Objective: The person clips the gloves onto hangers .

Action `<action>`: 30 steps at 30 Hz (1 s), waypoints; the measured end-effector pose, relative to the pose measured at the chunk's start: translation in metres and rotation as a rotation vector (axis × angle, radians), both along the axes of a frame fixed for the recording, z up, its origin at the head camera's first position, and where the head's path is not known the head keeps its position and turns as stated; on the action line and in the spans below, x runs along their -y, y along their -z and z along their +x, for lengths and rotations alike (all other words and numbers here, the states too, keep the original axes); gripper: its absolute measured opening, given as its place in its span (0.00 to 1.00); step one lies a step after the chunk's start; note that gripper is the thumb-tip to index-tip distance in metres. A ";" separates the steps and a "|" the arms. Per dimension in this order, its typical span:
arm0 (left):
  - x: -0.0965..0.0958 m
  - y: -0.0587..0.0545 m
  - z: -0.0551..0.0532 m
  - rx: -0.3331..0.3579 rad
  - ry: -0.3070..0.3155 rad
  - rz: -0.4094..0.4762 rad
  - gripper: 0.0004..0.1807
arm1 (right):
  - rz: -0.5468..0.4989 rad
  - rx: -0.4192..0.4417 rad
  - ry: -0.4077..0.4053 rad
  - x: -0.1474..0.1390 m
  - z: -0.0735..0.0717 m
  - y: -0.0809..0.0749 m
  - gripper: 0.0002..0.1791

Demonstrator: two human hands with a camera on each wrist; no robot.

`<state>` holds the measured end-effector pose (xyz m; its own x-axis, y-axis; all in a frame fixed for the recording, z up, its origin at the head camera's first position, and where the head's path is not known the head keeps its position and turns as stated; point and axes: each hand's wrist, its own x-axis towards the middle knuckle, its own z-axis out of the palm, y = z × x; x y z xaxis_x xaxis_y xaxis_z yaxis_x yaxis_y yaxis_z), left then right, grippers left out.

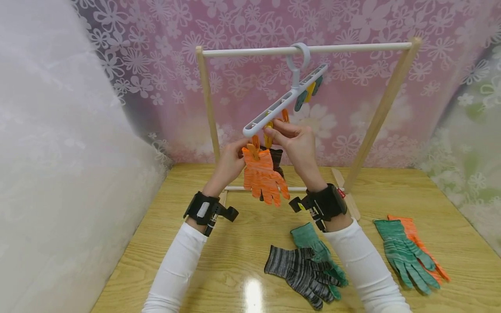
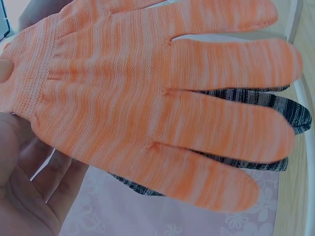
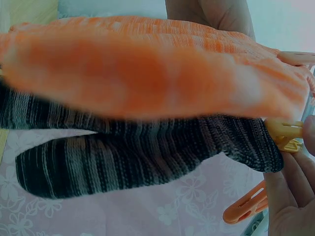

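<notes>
My right hand (image 1: 299, 145) pinches a yellow clothespin (image 1: 268, 135) under the near end of a white hanger (image 1: 274, 106). In the right wrist view, that yellow clothespin (image 3: 285, 132) bites the cuff of a black-and-grey striped glove (image 3: 123, 160). In front of this glove hangs an orange knit glove (image 1: 261, 176), fingers down, clipped by an orange clothespin (image 1: 253, 150). My left hand (image 1: 231, 161) is at the orange glove's cuff. The left wrist view shows its lower fingers (image 2: 54, 182) loosely bent behind the cuff; the glove hides its other fingertips.
The hanger hooks over the white bar (image 1: 352, 48) of a wooden-sided rack (image 1: 385, 108). More clothespins (image 1: 309, 92) hang at its far end. On the wooden table (image 1: 219, 269) lie a striped grey glove (image 1: 297, 269), a green one (image 1: 307, 237), and, farther right, green (image 1: 403, 248) and orange gloves (image 1: 409, 226).
</notes>
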<state>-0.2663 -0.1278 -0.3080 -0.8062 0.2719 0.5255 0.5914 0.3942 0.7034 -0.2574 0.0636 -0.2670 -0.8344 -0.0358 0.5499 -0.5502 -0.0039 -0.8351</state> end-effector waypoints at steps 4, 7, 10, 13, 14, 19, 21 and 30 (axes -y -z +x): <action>-0.002 0.000 0.000 0.014 0.003 0.024 0.18 | -0.004 0.001 -0.002 0.000 0.001 -0.001 0.20; -0.003 -0.001 0.000 0.029 0.019 0.048 0.17 | -0.003 0.005 -0.005 0.000 0.001 -0.001 0.20; -0.004 -0.002 0.000 0.032 0.037 0.065 0.15 | -0.010 0.008 -0.008 -0.001 0.000 -0.001 0.19; -0.006 -0.003 0.000 0.016 0.052 0.079 0.13 | -0.020 0.006 -0.011 -0.001 0.000 0.000 0.19; -0.007 -0.003 -0.001 0.006 0.054 0.081 0.12 | -0.023 0.005 -0.012 -0.001 0.000 0.000 0.19; -0.008 -0.003 -0.001 0.000 0.056 0.094 0.12 | -0.022 0.000 -0.005 -0.001 0.001 0.000 0.19; -0.009 -0.003 -0.001 0.014 0.050 0.094 0.13 | -0.019 0.000 0.000 -0.001 0.001 0.000 0.19; -0.011 -0.003 0.000 0.031 0.032 0.110 0.15 | -0.026 -0.001 0.009 -0.001 0.003 -0.003 0.18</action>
<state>-0.2661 -0.1163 -0.3047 -0.8144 0.2398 0.5284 0.5796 0.2944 0.7598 -0.2545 0.0648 -0.2643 -0.8341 -0.0139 0.5514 -0.5511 -0.0206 -0.8342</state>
